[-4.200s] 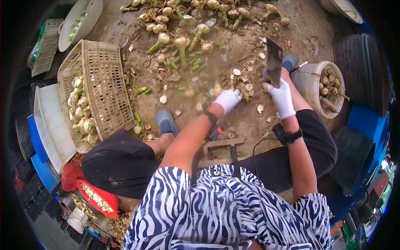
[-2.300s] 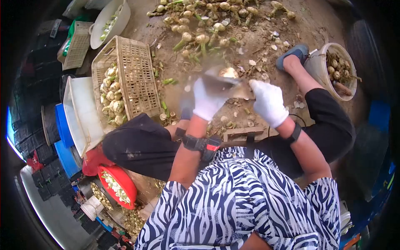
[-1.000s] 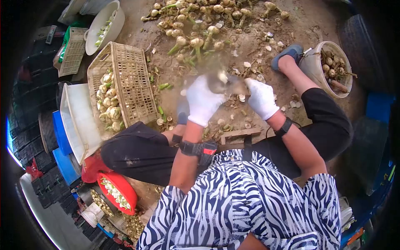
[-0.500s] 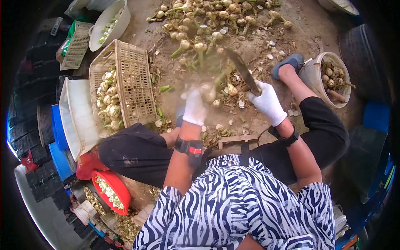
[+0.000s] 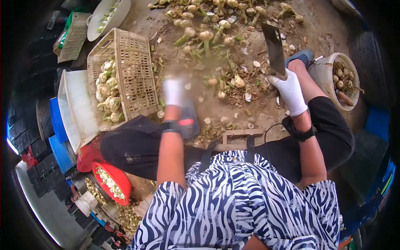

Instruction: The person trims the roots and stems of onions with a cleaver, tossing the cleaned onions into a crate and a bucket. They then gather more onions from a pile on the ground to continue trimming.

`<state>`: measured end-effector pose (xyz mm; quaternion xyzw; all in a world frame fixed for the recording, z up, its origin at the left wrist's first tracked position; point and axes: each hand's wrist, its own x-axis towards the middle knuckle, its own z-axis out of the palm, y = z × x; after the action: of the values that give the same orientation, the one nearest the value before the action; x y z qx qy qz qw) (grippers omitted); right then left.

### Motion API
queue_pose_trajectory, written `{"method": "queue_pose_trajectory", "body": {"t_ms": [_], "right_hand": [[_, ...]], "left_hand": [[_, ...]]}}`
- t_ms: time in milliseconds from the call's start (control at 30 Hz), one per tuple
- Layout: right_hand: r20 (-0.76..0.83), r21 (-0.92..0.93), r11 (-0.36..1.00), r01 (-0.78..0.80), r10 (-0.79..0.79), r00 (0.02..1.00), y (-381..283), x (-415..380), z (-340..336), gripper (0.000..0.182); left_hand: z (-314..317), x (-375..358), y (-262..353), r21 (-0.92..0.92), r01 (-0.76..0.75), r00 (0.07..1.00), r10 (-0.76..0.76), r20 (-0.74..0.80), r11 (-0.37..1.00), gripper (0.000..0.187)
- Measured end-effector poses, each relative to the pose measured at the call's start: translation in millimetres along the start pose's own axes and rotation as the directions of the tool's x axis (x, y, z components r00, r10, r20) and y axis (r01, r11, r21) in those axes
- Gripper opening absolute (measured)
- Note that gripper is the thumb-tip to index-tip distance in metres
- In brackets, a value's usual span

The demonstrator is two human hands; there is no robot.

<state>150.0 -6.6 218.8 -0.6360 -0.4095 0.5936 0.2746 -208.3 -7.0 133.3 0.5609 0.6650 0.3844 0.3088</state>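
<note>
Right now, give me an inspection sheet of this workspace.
Surface: dirt ground, littered with peelings.
Job's things: cleaver raised, blade up; pile of bulbs with green stalks ahead.
Clutter: wicker crate holding bulbs; white bucket of bulbs; white bowl; red bowl.
Grippers: right hand gloved, gripping the cleaver; left hand gloved, blurred, hold unclear.
Cables: black cable near the right wrist.
Surroundings: stacked crates, blue bins at left.

The left hand is motion-blurred, so its fingers and any load cannot be read. At eleven o'clock, the white bowl is cut off by the edge.
</note>
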Motion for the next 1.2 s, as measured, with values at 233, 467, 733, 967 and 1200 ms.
{"method": "queue_pose_trajectory", "body": {"t_ms": [233,467,733,967,1200], "right_hand": [[-0.045,-0.064,0.997,0.041,-0.043,0.998,12.1,5.0,3.3,0.025],[-0.019,-0.229,0.949,0.216,-0.226,0.974,46.3,19.3,10.1,0.041],[0.140,-0.655,0.587,0.477,-0.526,0.839,21.9,-14.4,26.0,0.029],[0.226,-0.646,0.526,0.553,-0.560,0.797,5.7,-39.7,17.7,0.037],[0.233,-0.695,0.486,0.530,-0.545,0.805,10.4,-47.1,24.4,0.037]], "left_hand": [[126.4,-63.5,-53.3,0.588,-0.614,0.651,-0.084,0.755,0.527,0.026],[124.4,-29.9,1.7,0.569,-0.448,0.840,0.107,0.532,0.689,0.037],[101.2,-17.0,95.4,-0.369,0.118,0.867,0.086,0.491,0.922,0.049],[78.8,-26.5,120.7,-0.057,-0.266,0.856,0.263,0.445,0.962,0.056],[76.4,-33.4,104.8,-0.162,-0.442,0.816,0.470,0.335,0.882,0.045]]}}
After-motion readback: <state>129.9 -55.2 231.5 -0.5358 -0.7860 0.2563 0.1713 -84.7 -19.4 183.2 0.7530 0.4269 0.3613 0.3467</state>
